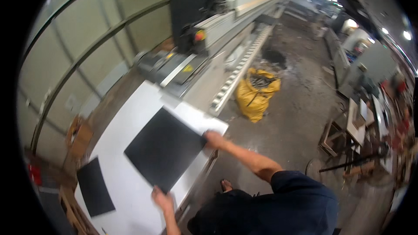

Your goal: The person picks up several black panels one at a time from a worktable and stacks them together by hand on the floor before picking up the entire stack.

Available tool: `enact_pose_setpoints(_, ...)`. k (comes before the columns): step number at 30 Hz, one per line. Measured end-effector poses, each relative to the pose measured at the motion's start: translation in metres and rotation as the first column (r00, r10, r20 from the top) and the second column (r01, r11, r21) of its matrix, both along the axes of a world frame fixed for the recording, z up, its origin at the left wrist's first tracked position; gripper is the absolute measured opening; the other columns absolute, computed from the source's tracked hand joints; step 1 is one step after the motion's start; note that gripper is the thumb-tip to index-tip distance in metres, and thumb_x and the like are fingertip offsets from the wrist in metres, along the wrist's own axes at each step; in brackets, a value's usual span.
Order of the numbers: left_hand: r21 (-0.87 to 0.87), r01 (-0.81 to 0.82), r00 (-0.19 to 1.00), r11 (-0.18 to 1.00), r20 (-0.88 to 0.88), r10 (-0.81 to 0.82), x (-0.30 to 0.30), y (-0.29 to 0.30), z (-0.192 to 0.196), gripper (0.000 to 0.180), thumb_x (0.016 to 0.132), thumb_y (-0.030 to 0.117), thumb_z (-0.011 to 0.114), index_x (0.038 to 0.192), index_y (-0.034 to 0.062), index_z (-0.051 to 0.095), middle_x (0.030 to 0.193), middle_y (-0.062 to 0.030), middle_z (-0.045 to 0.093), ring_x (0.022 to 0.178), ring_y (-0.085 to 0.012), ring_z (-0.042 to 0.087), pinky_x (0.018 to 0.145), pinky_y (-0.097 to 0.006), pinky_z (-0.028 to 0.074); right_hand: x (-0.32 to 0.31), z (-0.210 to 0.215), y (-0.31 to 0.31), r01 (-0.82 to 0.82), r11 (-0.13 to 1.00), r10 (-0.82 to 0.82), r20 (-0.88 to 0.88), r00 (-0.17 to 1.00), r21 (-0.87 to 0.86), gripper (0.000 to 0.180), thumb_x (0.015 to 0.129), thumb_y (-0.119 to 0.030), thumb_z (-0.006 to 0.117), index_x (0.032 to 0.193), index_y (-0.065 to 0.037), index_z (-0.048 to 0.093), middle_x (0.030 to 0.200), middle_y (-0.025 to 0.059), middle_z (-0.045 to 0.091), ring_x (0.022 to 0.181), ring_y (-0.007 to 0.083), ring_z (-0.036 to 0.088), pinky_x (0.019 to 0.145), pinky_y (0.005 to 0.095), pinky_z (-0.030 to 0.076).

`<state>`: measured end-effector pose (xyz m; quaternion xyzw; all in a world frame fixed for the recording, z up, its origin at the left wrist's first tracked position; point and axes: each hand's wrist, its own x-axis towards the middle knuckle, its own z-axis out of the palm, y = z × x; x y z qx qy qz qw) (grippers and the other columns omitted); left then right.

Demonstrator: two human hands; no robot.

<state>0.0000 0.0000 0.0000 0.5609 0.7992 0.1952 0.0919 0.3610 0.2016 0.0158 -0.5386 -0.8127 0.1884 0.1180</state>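
A square black sheet (163, 150) lies over the white tabletop (126, 126), turned at an angle; whether it touches the surface cannot be told. My left hand (162, 199) grips its near corner, with the fingers closed on the edge. At the right corner, my right hand (213, 140) is closed on the same sheet, its arm stretched forward. A second, narrower black sheet (96, 187) lies flat on the left of the tabletop, apart from both hands. What material the sheets are made of does not show.
A long machine (209, 69) with a toothed rail stands beyond the table. On the floor to its right sits a yellow sack (257, 98) filled with scraps. Cardboard boxes (79, 137) stand left of the table, and a wooden stand (333, 137) is at the right.
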Motion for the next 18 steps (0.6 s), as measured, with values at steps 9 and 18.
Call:
enact_pose_setpoints(9, 0.152, 0.226, 0.967, 0.962, -0.155, -0.203, -0.011, -0.030, 0.024, 0.041, 0.072, 0.009, 0.069, 0.106, -0.0124, 0.058, 0.084, -0.0285, 0.062, 0.079, -0.0462, 0.060, 0.073, -0.050, 0.048, 0.001, -0.011, -0.070, 0.069, 0.995, -0.061, -0.106, 0.992, 0.070, 0.025, 0.067, -0.027, 0.072, 0.082, -0.007, 0.068, 0.084, 0.0153, 0.065, 0.083, 0.0354, 0.063, 0.070, 0.0457, 0.052)
enact_pose_setpoints(18, 0.197, 0.245, 0.966, 0.949, -0.127, -0.223, -0.004, -0.031, 0.029, 0.035, 0.073, 0.006, 0.065, 0.101, -0.0140, 0.058, 0.083, -0.0302, 0.062, 0.078, -0.0477, 0.060, 0.073, -0.051, 0.048, 0.003, -0.031, -0.069, 0.097, 0.984, -0.084, -0.093, 0.992, 0.149, 0.024, 0.067, -0.021, 0.070, 0.081, -0.003, 0.062, 0.083, 0.0170, 0.061, 0.083, 0.0360, 0.061, 0.073, 0.0457, 0.050)
